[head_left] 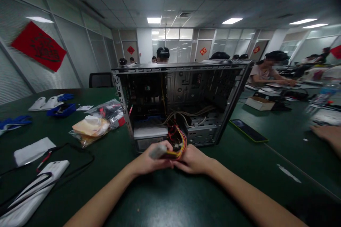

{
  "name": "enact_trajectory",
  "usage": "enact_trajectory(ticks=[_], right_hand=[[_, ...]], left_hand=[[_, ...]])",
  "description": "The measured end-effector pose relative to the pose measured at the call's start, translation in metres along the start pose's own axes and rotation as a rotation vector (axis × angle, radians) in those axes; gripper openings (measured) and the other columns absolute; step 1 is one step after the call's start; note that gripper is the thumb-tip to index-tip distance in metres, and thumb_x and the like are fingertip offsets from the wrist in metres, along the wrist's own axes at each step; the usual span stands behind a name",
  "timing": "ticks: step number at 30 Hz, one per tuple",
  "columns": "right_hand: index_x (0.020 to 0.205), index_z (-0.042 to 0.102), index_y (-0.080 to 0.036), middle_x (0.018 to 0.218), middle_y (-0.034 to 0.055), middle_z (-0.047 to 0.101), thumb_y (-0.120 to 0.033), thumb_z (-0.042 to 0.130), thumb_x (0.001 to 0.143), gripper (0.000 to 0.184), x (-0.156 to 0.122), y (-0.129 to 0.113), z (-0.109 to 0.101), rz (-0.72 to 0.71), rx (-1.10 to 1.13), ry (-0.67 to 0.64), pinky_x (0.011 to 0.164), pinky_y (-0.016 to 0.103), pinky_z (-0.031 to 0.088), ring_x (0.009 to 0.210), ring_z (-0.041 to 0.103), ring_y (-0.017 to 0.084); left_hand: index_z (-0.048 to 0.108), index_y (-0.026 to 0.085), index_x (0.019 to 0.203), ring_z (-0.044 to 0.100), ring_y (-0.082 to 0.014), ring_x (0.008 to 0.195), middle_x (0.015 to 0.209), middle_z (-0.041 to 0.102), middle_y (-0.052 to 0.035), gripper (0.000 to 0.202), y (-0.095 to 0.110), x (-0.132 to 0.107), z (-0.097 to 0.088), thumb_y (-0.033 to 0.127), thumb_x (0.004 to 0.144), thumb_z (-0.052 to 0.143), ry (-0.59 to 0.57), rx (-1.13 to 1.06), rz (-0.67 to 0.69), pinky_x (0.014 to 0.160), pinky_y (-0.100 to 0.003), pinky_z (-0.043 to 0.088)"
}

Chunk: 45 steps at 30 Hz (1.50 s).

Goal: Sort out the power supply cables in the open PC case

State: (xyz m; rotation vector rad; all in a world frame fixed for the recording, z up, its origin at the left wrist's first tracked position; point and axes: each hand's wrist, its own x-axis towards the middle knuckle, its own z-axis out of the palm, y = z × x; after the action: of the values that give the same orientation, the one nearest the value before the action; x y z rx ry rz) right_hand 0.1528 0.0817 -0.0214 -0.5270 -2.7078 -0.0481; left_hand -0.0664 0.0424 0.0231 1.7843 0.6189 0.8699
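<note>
An open computer case stands upright on the table in front of me, its inside facing me. A bundle of yellow, red and black power cables comes out of its lower middle. Both hands meet on this bundle just outside the case. My left hand is closed round the cables, and a blurred greyish piece sits by its thumb. My right hand pinches the same bundle close beside it. The fingertips and the cable ends are partly hidden. Inside the case, a white box-like part lies at the lower left.
To the left lie plastic bags, a blue tray, gloves and a white power strip with a black cord. A phone and a small box are at the right. A co-worker's hand rests at the right edge.
</note>
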Motion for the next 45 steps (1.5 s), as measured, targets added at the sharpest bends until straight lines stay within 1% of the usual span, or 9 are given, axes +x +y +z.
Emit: enact_trajectory(ticks=[2,6,11,14,18,25,29,34,45], right_hand=[[0.073,0.066,-0.018,0.067,0.0039,0.068,-0.030,0.053,0.091,0.025,-0.002,0.001,0.003,-0.032,-0.024,0.054,0.058,0.025,0.036,0.060,0.057,0.014],[0.059,0.060,-0.019,0.053,0.0007,0.058,-0.033,0.053,0.092,0.036,-0.001,-0.002,-0.001,-0.151,-0.060,0.183,0.050,0.027,0.030,0.049,0.051,0.012],[0.068,0.061,-0.018,0.054,-0.0008,0.053,-0.032,0.056,0.095,0.031,0.000,-0.007,-0.023,-0.184,-0.114,0.471,0.049,0.027,0.033,0.048,0.047,0.012],[0.103,0.064,-0.013,0.084,0.0097,0.066,-0.037,0.059,0.093,0.027,0.001,-0.012,-0.031,-0.173,-0.107,0.640,0.069,0.033,0.051,0.077,0.062,0.020],[0.135,0.047,-0.008,0.120,0.0210,0.060,-0.056,0.055,0.091,0.065,0.008,-0.024,-0.026,-0.170,-0.051,0.680,0.101,0.050,0.046,0.123,0.051,0.033],[0.128,0.058,-0.018,0.130,0.0165,0.060,-0.037,0.045,0.098,0.037,0.013,-0.031,-0.013,-0.262,0.188,0.433,0.102,0.046,0.047,0.128,0.051,0.027],[0.116,0.068,-0.018,0.107,0.0105,0.073,-0.037,0.034,0.104,0.040,0.013,-0.032,-0.015,0.083,0.657,0.530,0.093,0.033,0.054,0.103,0.069,0.019],[0.105,0.075,-0.019,0.103,0.0094,0.076,-0.042,0.044,0.101,0.039,0.014,-0.033,-0.013,0.291,0.776,0.544,0.095,0.037,0.054,0.100,0.072,0.023],[0.099,0.077,-0.021,0.099,0.0071,0.077,-0.038,0.051,0.098,0.031,0.021,-0.039,-0.009,0.420,0.751,0.641,0.089,0.035,0.056,0.093,0.073,0.023]], left_hand=[[0.064,0.013,0.070,0.053,-0.0157,0.076,0.086,0.055,-0.0052,0.045,-0.004,0.000,0.012,0.057,0.077,0.072,-0.086,0.128,0.023,0.070,-0.026,0.043],[0.050,0.016,0.066,0.044,-0.0129,0.065,0.070,0.047,0.0003,0.053,-0.016,-0.002,0.023,0.065,0.089,0.051,0.012,0.197,0.042,0.063,-0.025,0.037],[0.049,0.020,0.089,0.051,-0.0158,0.070,0.076,0.051,-0.0002,0.042,-0.022,-0.005,0.010,0.053,0.102,0.027,0.505,0.275,0.126,0.070,-0.029,0.044],[0.050,0.021,0.104,0.057,-0.0206,0.095,0.099,0.056,-0.0063,0.019,-0.022,-0.005,0.006,0.037,0.102,0.039,0.722,0.496,0.370,0.086,-0.035,0.046],[0.054,0.021,0.109,0.059,-0.0256,0.101,0.103,0.063,-0.0101,0.029,-0.024,-0.006,0.015,0.047,0.099,0.044,0.412,0.713,0.654,0.091,-0.042,0.047],[0.058,0.018,0.119,0.061,-0.0273,0.110,0.111,0.068,-0.0128,0.031,-0.024,-0.006,0.036,0.035,0.093,0.053,0.070,0.753,0.521,0.098,-0.041,0.048],[0.062,0.015,0.110,0.065,-0.0238,0.093,0.098,0.069,-0.0118,0.025,-0.022,-0.007,0.037,0.029,0.095,0.046,0.204,0.612,0.355,0.085,-0.034,0.052],[0.063,0.015,0.076,0.054,-0.0128,0.057,0.063,0.059,-0.0008,0.035,-0.019,-0.002,0.037,0.031,0.100,0.042,0.357,0.478,0.195,0.061,-0.024,0.046],[0.072,0.015,0.088,0.072,-0.0207,0.086,0.091,0.077,-0.0089,0.013,-0.010,-0.004,0.036,0.017,0.090,0.060,0.663,0.442,0.285,0.080,-0.030,0.056]])
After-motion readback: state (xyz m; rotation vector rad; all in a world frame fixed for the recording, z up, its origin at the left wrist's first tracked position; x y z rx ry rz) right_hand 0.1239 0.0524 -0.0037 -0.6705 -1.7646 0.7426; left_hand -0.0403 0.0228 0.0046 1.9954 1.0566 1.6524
